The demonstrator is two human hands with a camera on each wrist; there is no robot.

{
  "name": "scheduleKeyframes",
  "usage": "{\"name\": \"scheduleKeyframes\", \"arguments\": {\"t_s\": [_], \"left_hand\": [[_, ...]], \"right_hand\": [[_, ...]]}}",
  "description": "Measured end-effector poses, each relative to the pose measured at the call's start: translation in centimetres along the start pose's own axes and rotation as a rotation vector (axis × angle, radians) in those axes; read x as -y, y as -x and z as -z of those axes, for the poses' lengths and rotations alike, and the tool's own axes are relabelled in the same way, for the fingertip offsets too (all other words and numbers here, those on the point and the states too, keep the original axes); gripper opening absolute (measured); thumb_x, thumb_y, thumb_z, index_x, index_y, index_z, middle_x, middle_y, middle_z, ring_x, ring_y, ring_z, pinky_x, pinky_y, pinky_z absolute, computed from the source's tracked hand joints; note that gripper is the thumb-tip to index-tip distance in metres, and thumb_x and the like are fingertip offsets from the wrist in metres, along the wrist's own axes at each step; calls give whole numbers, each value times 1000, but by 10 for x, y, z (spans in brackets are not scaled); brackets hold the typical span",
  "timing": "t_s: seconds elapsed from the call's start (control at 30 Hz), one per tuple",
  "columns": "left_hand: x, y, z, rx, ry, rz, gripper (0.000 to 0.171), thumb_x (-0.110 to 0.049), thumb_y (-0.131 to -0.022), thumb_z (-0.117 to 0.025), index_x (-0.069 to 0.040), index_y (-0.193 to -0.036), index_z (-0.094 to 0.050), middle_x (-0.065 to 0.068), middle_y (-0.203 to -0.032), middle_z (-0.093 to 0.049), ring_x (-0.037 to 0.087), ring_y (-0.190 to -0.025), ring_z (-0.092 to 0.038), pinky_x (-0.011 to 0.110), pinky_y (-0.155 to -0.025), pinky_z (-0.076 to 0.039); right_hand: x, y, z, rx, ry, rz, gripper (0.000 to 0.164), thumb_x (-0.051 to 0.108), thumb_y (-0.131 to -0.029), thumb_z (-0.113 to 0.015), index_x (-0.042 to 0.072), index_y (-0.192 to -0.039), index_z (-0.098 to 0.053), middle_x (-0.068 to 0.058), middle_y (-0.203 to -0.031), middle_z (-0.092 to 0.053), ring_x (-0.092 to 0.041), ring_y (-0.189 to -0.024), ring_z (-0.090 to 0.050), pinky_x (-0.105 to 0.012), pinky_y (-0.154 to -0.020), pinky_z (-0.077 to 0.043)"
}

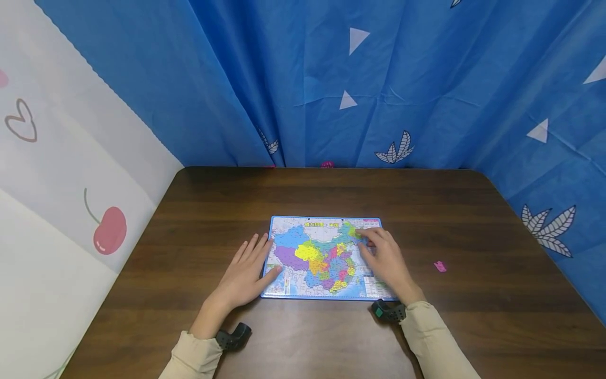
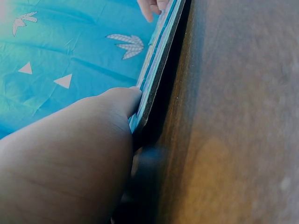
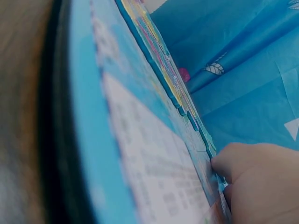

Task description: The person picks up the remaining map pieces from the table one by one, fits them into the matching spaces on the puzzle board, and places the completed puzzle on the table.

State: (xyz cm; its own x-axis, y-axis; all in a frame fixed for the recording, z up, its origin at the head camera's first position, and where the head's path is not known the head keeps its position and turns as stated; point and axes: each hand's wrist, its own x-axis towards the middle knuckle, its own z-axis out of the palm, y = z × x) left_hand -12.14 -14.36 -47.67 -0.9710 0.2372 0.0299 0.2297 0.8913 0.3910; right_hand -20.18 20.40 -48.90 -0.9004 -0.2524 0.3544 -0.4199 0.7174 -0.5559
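A map puzzle board (image 1: 293,284) with a blue rim and many coloured map pieces lies on the brown table. My left hand (image 1: 246,273) rests at its left edge, fingers spread and fairly straight, thumb over the rim. In the left wrist view that thumb (image 2: 126,100) lies against the board's edge. My right hand (image 1: 388,258) is over the board's right side, bent index finger and thumb at the green pieces (image 1: 349,230) of the map's upper right. The right wrist view shows its fingertips right at the raised map pieces (image 3: 168,79); I cannot tell whether they pinch one.
A small pink puzzle piece (image 1: 440,266) lies apart on the table (image 1: 473,310), to the right of the board. A blue patterned curtain (image 1: 326,95) hangs behind the table's far edge. White patterned cloth (image 1: 61,173) stands along the left side.
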Motion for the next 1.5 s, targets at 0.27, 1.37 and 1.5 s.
{"name": "scheduleKeyframes", "arguments": {"t_s": [0.27,1.37,1.5], "left_hand": [[0,-2,0,8,-8,4,82,-59,-101,-50,-10,-163,-28,9,-172,-18,31,-161,-8,55,-129,-7],[-2,-1,1,9,-3,5,82,-56,-101,-52,-8,-163,-30,10,-172,-18,31,-161,-9,55,-129,-7],[-2,0,0,8,-1,6,82,-57,-101,-51,-8,-163,-29,10,-172,-18,31,-161,-9,55,-129,-7]], "right_hand": [[-1,-1,0,-19,-22,-8,30,9,-95,-74,6,-124,-73,-15,-120,-67,-28,-98,-69,-47,-86,-61],[-2,-2,0,18,4,-9,26,15,-97,-73,8,-121,-76,-13,-134,-67,-28,-108,-62,-44,-85,-60],[-1,-1,1,28,-6,-17,26,16,-96,-74,9,-121,-76,-13,-134,-67,-26,-105,-62,-44,-85,-60]]}}
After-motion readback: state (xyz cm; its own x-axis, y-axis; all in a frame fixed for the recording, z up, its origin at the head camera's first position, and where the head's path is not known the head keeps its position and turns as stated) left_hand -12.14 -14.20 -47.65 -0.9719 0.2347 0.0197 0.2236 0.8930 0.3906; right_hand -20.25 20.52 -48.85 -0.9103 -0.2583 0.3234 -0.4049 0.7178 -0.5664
